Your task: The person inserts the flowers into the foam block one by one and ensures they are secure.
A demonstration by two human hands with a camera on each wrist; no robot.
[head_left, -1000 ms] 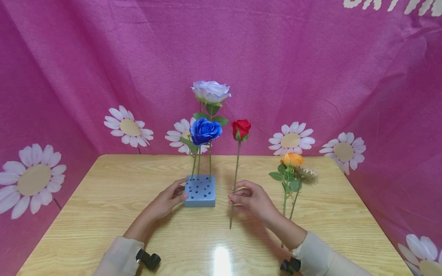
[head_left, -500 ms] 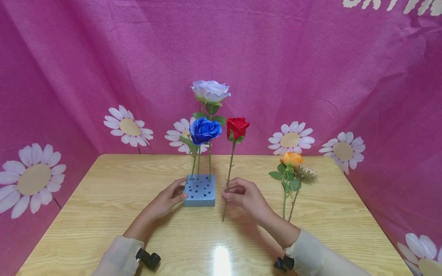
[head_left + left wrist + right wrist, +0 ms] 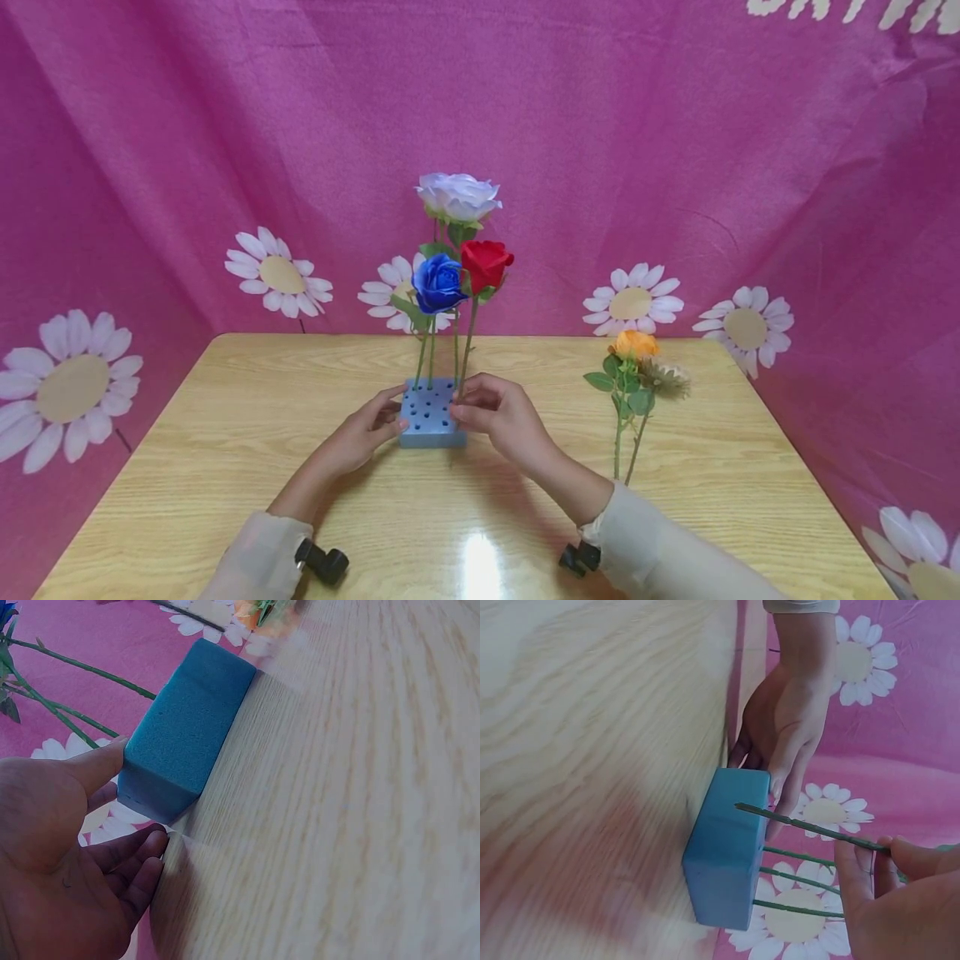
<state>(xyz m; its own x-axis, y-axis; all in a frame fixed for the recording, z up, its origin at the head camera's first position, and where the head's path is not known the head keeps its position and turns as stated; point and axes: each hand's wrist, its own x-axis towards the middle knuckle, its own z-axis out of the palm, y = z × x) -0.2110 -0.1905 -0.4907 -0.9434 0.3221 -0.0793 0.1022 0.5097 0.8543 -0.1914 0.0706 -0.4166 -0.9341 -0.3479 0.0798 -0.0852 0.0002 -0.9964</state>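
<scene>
My right hand (image 3: 510, 421) pinches the stem of a red artificial rose (image 3: 487, 265) above the right side of a blue foam block (image 3: 432, 441). In the right wrist view, the lower end of that stem (image 3: 810, 827) crosses in front of the block; whether it touches cannot be told. The block's top is dotted with holes. My left hand (image 3: 363, 435) holds the block at its left side, thumb in front and a finger farther back. A blue rose (image 3: 437, 285) and a pale lavender rose (image 3: 458, 197) rise from the block's back holes, where three stems stand.
On the table's right lie an orange flower (image 3: 635, 344) and a beige flower (image 3: 663, 380) with green leaves. A pink cloth (image 3: 555, 125) printed with white daisies hangs behind and beside the wooden table (image 3: 225, 400).
My right hand has carried the red rose leftward to the block, so its bloom now sits against the blue rose. My left hand and the block stay in place.
</scene>
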